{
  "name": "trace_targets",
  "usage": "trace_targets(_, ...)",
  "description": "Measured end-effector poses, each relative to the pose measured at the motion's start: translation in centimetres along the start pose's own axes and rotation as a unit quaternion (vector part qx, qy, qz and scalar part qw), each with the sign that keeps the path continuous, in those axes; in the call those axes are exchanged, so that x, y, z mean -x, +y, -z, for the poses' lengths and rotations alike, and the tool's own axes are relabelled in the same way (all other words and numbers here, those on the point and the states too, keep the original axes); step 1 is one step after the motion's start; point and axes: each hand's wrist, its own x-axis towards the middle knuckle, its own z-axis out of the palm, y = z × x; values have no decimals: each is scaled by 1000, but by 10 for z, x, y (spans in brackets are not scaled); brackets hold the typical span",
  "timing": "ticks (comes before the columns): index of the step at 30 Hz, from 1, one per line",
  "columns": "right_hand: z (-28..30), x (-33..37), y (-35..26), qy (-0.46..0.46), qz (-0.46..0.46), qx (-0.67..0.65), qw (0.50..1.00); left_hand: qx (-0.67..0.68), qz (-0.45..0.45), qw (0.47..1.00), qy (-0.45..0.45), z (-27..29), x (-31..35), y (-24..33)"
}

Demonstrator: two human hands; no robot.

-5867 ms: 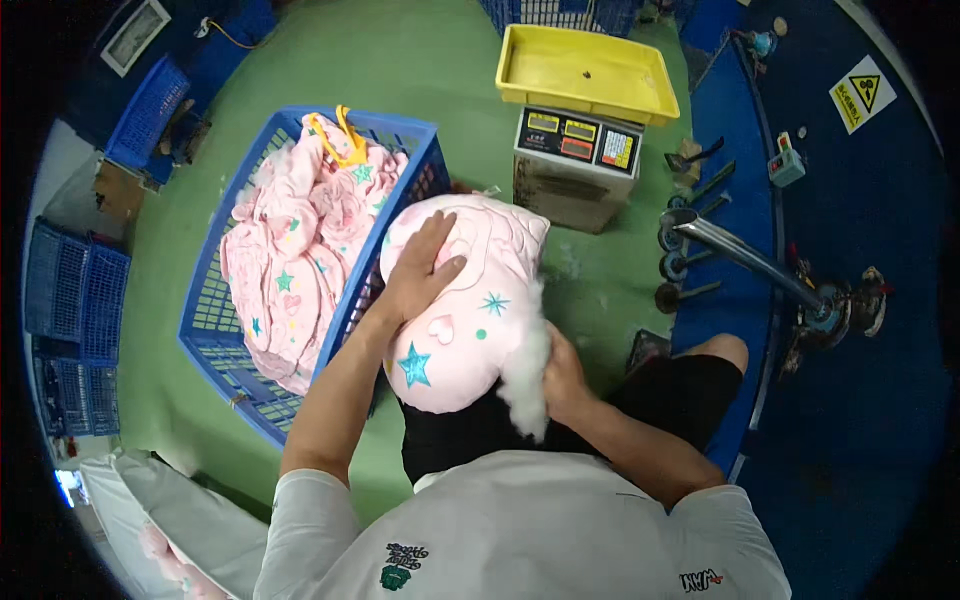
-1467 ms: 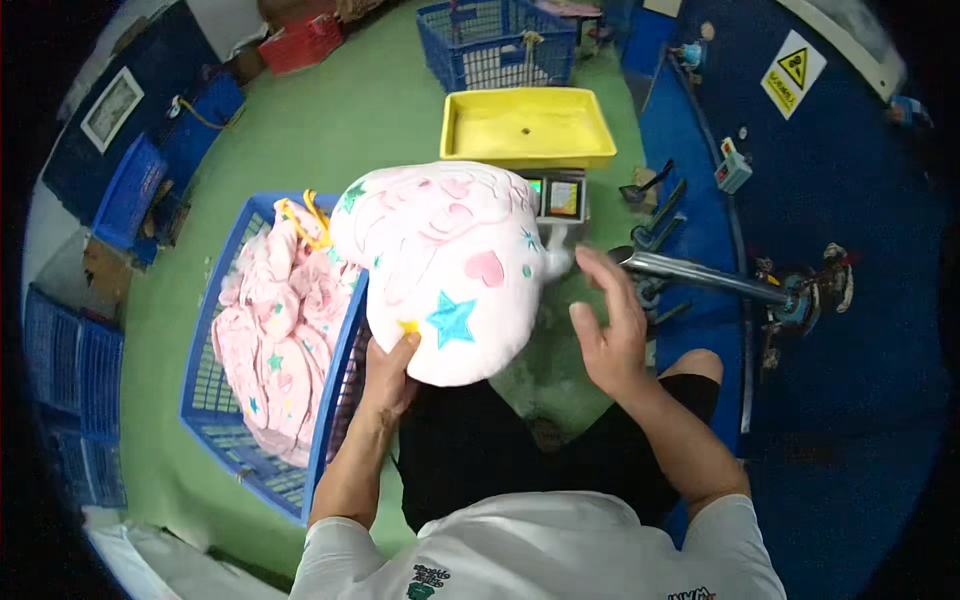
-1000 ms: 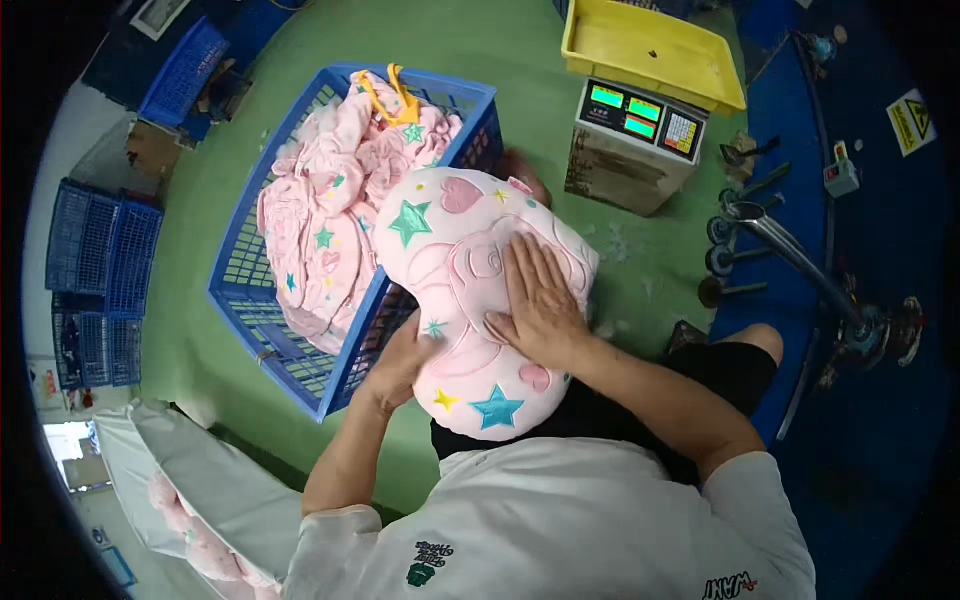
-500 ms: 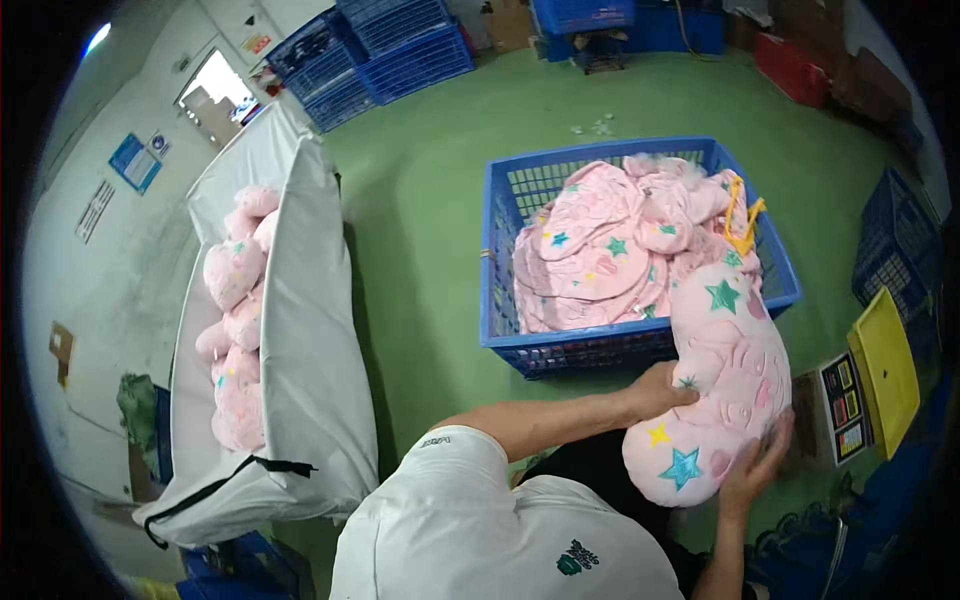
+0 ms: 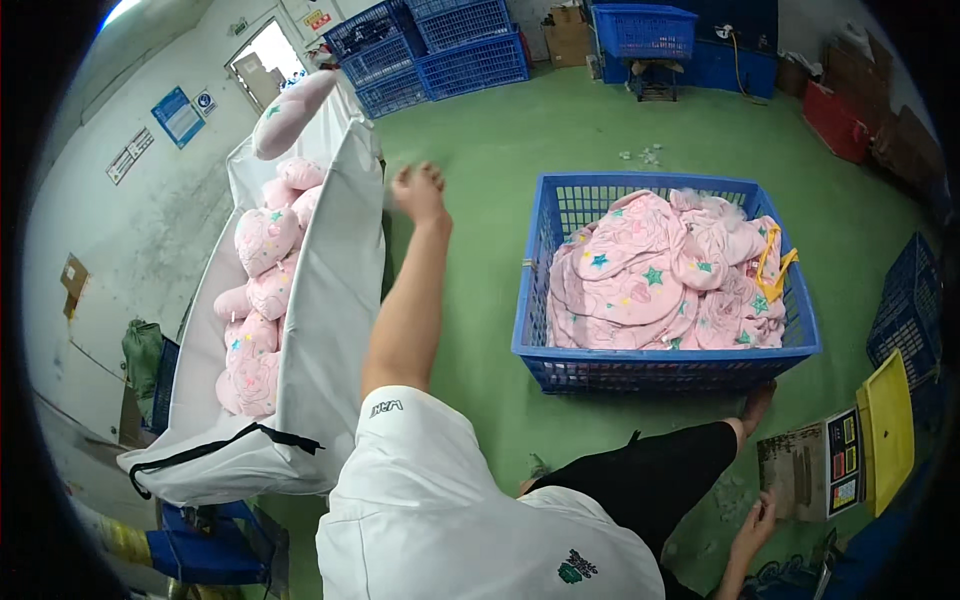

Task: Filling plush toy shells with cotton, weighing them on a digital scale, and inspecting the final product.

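A pink crescent-shaped plush with a green star is in the air above the far end of a tall white fabric bin. My left hand is stretched out to the right of that bin, apart from the plush, its fingers loosely spread and holding nothing. Several stuffed pink plushes are piled inside the bin. Low at the right, my right hand hangs with loose fingers and nothing in it, near a cardboard box. A blue crate ahead holds flat pink plush covers with coloured stars.
Stacked blue crates stand along the far wall, with another blue crate on a stand beside them. A yellow bin and a dark blue crate are at the right. White fluff lies on the green floor.
The plush that both hands held near the crate has left them and is now airborne over the white bin. My left arm has swung left; my right hand has dropped lower.
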Motion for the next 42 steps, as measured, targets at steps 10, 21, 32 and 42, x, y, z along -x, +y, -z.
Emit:
trace_targets(10, 6, 42, 17, -79, -27, 55, 995, -345, 228, 825, -384, -29, 275, -237)
trace_targets(21, 11, 97, 23, -122, -247, -36, 961, -501, 65, 696, -511, -56, 331, -360)
trace_targets(32, 8, 128, 56, -99, -251, -40, 962, -219, 408, 865, -196, -154, 327, -466)
trace_targets(42, 14, 76, 15, -106, -317, -58, 941, 82, 330, 809, -480, -266, 319, -282)
